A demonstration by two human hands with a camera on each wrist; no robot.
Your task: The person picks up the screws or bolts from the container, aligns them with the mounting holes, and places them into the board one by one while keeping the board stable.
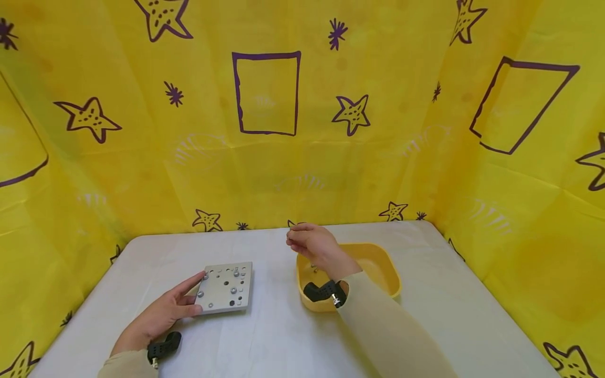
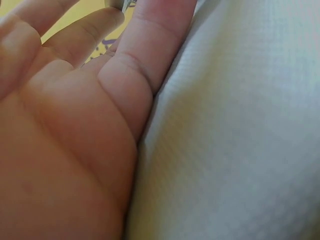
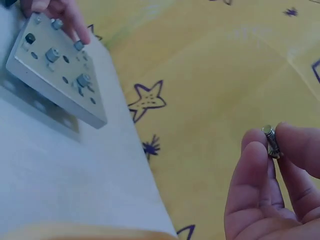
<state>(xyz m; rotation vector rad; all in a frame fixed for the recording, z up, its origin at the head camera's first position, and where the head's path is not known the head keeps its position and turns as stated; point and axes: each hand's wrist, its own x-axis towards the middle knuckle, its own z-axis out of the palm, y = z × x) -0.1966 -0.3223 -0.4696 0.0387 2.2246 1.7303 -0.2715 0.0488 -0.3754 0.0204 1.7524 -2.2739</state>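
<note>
My left hand (image 1: 163, 311) grips a flat grey plate (image 1: 218, 290) by its left edge, thumb at the near corner and fingers along the side. Holes of several sizes dot the plate, and several bolts (image 3: 83, 80) stand up from its face. In the right wrist view the plate is tilted, its shadow falling on the table below. A small threaded screw (image 3: 271, 141) is pinched between thumb and fingertips of my right hand (image 3: 262, 200). In the head view that hand (image 1: 315, 244) is above the left rim of a yellow bin, with the screw barely visible. The left wrist view shows mostly palm.
The yellow bin (image 1: 394, 278) stands on the white-covered table (image 1: 279, 336), right of the plate, partly hidden by my right forearm. A few small metal pieces (image 1: 314, 268) lie inside it. Yellow curtains (image 1: 269, 173) with drawn stars and squares enclose the table's back and sides.
</note>
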